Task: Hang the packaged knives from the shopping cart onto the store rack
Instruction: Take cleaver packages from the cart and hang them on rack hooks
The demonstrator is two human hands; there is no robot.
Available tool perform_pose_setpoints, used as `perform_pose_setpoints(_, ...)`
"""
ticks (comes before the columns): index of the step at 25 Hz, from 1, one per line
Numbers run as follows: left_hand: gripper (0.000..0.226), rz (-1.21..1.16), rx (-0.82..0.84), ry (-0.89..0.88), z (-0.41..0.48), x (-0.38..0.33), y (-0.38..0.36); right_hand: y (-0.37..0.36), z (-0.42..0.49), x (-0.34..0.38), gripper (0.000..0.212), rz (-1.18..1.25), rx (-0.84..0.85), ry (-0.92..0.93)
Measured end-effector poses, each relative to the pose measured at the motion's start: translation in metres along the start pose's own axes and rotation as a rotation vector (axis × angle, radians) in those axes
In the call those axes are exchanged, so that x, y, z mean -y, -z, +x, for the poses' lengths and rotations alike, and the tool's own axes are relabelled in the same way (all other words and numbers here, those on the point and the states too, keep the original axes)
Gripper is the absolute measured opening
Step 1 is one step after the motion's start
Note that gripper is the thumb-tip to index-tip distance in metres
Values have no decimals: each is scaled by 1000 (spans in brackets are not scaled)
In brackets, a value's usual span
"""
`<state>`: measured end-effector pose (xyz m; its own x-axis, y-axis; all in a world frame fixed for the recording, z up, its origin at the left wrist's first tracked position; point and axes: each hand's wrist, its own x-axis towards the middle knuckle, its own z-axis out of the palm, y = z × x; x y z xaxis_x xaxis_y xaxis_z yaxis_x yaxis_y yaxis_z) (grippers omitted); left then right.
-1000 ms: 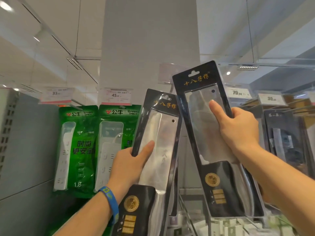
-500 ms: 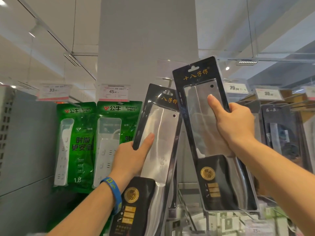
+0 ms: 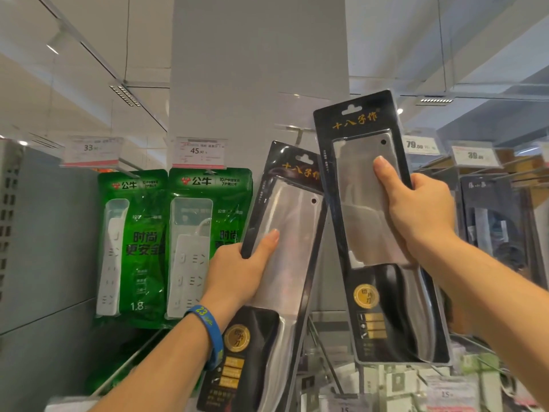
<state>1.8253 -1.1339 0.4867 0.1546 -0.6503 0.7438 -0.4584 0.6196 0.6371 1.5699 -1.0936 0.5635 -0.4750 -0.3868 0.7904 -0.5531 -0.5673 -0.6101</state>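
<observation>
Rising at 12 o'clock, the broad grey square pillar (image 3: 258, 84) backs the display.

The right knife pack (image 3: 361, 233), a tall black card with a clear plastic blister over a steel cleaver, stands near-upright at 3 o'clock. The left knife pack (image 3: 294, 248), of the same make, leans at 6 o'clock with its top corner tucked behind the first. Two green glossy power-strip bags (image 3: 133, 248) hang at 9 o'clock.

Your right hand (image 3: 421, 215) grips its pack by the 3 o'clock edge, thumb flat on the blister and fingers wrapped behind. Your left hand (image 3: 237, 278), above a blue rubber wristband (image 3: 208, 331), holds its pack the same way at the 9 o'clock edge.

White price tags (image 3: 199, 151) sit at 11 o'clock. A thin metal peg (image 3: 300, 133) shows between the pack tops at 12 o'clock. The cut-out hang slot (image 3: 352, 109) of the right pack lies just beside it, not yet threaded.

Judged from the steel blade, each pack is bottom-heavy and stiff along its length, while the blister is smooth and likely slippery. Hold at mid-blade by the card edges, as you do now, and steer the slot onto the peg tip. A grip near the top would cover the slot.
</observation>
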Motion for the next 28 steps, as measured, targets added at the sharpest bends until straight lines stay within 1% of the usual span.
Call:
perform_pose_setpoints(3,77,38,6,-16,-3,-1,-5,3,1,-1,84,-11,-7,20)
perform_pose_setpoints(7,83,-30,-17,7,-5,3,-9,5,-2,-1,78,-40,0,81)
perform_pose_setpoints(11,78,-94,-31,46,-8,5,-10,9,0,-2,79,-17,-13,77)
perform_pose_setpoints(14,70,-114,-35,68,-7,4,-6,11,0,0,74,-7,-7,72)
perform_pose_setpoints(17,73,-111,-86,85,-7,8,4,12,0,-1,73,0,1,55)
perform_pose_setpoints(19,75,-105,-92,92,-7,8,6,11,-1,-1,74,5,12,51)
perform_pose_setpoints(22,62,-66,-34,41,-5,2,1,3,-2,0,77,9,29,40)
perform_pose_setpoints(25,75,-66,-31,28,-4,2,-3,-4,-6,3,73,13,31,29)
perform_pose_setpoints(28,74,-134,-37,55,-8,3,-1,-6,-12,3,69,30,43,12)
